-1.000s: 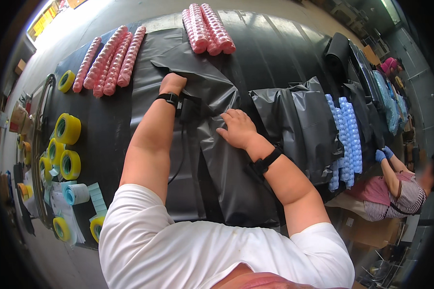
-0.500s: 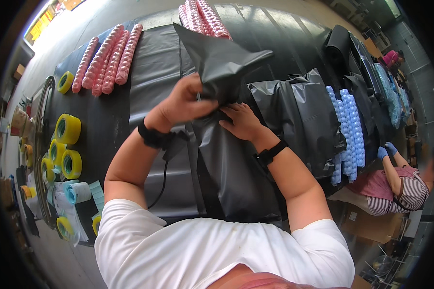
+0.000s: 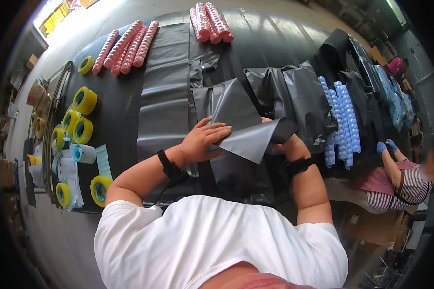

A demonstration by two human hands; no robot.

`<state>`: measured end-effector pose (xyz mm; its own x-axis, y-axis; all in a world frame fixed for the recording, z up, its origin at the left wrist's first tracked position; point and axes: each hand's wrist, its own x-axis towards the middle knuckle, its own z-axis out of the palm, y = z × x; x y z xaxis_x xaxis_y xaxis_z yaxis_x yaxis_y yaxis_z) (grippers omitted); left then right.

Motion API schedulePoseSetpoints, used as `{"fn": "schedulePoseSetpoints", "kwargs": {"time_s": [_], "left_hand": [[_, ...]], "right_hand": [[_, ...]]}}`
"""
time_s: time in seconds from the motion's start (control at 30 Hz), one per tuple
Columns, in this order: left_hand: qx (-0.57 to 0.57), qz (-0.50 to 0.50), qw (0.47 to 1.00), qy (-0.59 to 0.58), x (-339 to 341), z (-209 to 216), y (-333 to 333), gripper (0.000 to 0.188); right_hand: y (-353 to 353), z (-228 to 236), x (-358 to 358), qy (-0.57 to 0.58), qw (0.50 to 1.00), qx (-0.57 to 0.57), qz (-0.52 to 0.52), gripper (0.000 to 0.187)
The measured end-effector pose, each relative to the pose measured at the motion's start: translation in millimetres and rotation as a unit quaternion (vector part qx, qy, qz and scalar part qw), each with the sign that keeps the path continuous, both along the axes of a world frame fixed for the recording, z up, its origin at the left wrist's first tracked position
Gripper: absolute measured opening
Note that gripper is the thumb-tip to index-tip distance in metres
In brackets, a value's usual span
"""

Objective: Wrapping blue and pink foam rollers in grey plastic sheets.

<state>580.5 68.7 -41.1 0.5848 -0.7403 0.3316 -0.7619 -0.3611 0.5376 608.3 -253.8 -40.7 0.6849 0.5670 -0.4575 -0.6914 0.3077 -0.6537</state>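
A dark grey plastic bag [image 3: 234, 108] lies folded in front of me, its near flap curling up toward the right. My left hand [image 3: 205, 139] rests on its left side, fingers stretched out flat and gripping nothing. Under the curled flap [image 3: 255, 139] is my right hand [image 3: 290, 146]; only its back and a fingertip at the far edge show, so its grip is hidden. Beneath and to the left runs a long dark plastic sheet [image 3: 164, 91]. Right of the bag lie more grey plastic bags [image 3: 304, 101], partly overlapping.
Pink bubble-wrapped rolls [image 3: 130, 50] and more pink rolls [image 3: 210, 24] lie along the far side. Blue bubble-wrapped rolls [image 3: 341, 120] are at right. Yellow tape rolls [image 3: 84, 101] and papers [image 3: 70, 176] sit at left. A gloved co-worker [image 3: 395, 185] stands at the right.
The raised bag has come down onto the table and its flap is folded toward me. My left hand has moved lower and flattened; my right hand has shifted right, under the flap.
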Motion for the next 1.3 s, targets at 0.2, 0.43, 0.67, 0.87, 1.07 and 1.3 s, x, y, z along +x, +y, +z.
{"fn": "schedulePoseSetpoints", "kwargs": {"time_s": [0.2, 0.43, 0.67, 0.87, 1.07, 1.3], "left_hand": [[0.054, 0.034, 0.996, -0.06, -55.0, -30.4, -11.9, 0.036], [0.179, 0.091, 0.978, -0.056, -120.4, -53.7, -26.2, 0.05], [0.203, 0.121, 0.969, -0.075, -155.0, -62.6, -34.9, 0.054], [0.231, 0.094, 0.968, -0.021, -184.0, -70.9, -57.2, 0.074], [0.26, 0.104, 0.96, -0.027, -224.6, -68.6, -63.9, 0.08], [0.298, 0.169, 0.937, -0.071, -231.1, -89.7, -76.8, 0.056]], "right_hand": [[-12.3, -1.3, -78.2, -0.222, 0.922, -0.308, 0.072, 0.07], [-15.5, -51.7, -130.5, -0.192, 0.898, -0.395, -0.028, 0.046], [-25.2, -64.5, -152.9, -0.296, 0.816, -0.495, -0.032, 0.06], [-31.9, -76.4, -164.3, -0.282, 0.739, -0.612, -0.018, 0.058], [-23.9, -49.1, -164.2, -0.068, 0.919, -0.382, 0.069, 0.035], [-42.0, -82.5, -170.4, -0.237, 0.901, -0.36, -0.053, 0.044]]}}
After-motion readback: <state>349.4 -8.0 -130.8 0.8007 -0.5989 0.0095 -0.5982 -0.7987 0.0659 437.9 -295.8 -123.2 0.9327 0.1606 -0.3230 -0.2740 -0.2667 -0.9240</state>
